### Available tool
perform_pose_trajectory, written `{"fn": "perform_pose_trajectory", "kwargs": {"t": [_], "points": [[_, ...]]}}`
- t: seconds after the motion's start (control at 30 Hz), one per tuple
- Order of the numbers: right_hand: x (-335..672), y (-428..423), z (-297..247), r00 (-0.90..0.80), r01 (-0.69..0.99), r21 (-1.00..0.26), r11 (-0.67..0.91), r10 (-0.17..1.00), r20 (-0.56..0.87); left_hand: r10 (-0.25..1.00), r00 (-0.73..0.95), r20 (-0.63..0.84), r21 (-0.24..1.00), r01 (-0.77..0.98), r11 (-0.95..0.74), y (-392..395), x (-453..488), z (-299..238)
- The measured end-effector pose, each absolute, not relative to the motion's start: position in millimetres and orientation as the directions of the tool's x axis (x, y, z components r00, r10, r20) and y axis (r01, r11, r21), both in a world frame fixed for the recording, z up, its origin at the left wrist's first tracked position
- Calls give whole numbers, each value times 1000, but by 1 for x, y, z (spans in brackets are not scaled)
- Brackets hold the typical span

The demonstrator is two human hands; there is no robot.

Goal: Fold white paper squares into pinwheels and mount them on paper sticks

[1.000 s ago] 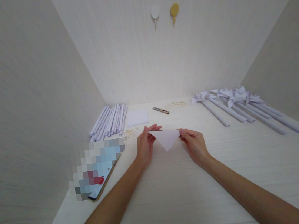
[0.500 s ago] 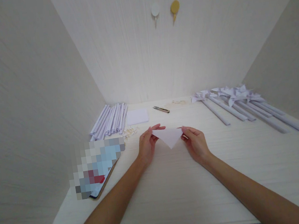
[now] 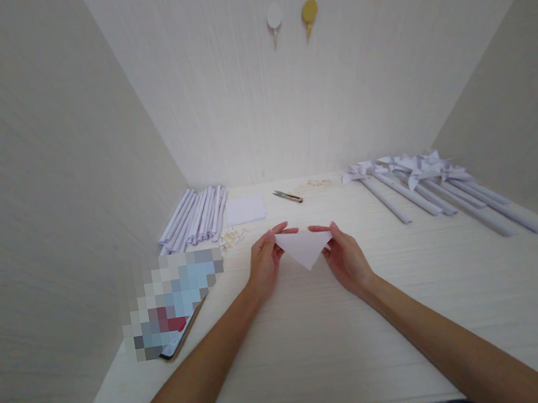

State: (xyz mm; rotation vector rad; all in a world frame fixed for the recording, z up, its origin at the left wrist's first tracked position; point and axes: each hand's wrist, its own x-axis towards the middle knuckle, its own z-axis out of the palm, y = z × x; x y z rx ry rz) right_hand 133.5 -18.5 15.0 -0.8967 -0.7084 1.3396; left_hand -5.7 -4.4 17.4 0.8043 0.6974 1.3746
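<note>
A white sheet of paper (image 3: 306, 248), folded into a triangle, is stretched between both hands above the table, its point toward me. My left hand (image 3: 266, 259) pinches the left corner between thumb and fingers. At the right corner my right hand (image 3: 346, 256) grips the paper the same way, its index finger lying behind the top edge. Beyond the hands lie small thread snips (image 3: 288, 196) and a stack of white square paper (image 3: 245, 210).
Rolled paper sticks (image 3: 195, 218) lie at the back left, beside small pale pieces (image 3: 231, 237). A phone (image 3: 184, 308), partly blurred, rests at the left. Several paper pinwheels (image 3: 421, 172) on sticks lie at the back right. Two hooks (image 3: 309, 12) are on the back wall.
The fingers of my right hand have shifted, with the index finger now extended behind the paper's top edge. The triangle stays held at both corners. The view has moved slightly.
</note>
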Motion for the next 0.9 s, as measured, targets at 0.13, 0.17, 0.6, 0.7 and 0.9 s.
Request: {"fn": "perform_pose_trajectory", "kwargs": {"t": [0.13, 0.17, 0.6, 0.7, 0.9], "points": [[134, -18, 11, 112, -436, -900, 19, 993, -33, 996, 84, 28, 829, -559, 24, -5, -5, 19], [134, -18, 10, 112, -424, -905, 25, 993, -25, 996, 85, 23, 828, -559, 28, -5, -5, 19], [136, -17, 17, 80, -529, -848, 26, 997, -19, 972, 233, 2, 788, -599, 142, -4, -10, 19], [137, -17, 18, 29, -538, -843, -7, 999, -28, 963, 270, -20, 778, -601, 185, -2, -13, 20], [141, -15, 17, -27, -551, -831, -69, 998, -65, 938, 334, -94, 757, -588, 285, 3, -17, 23]]}}
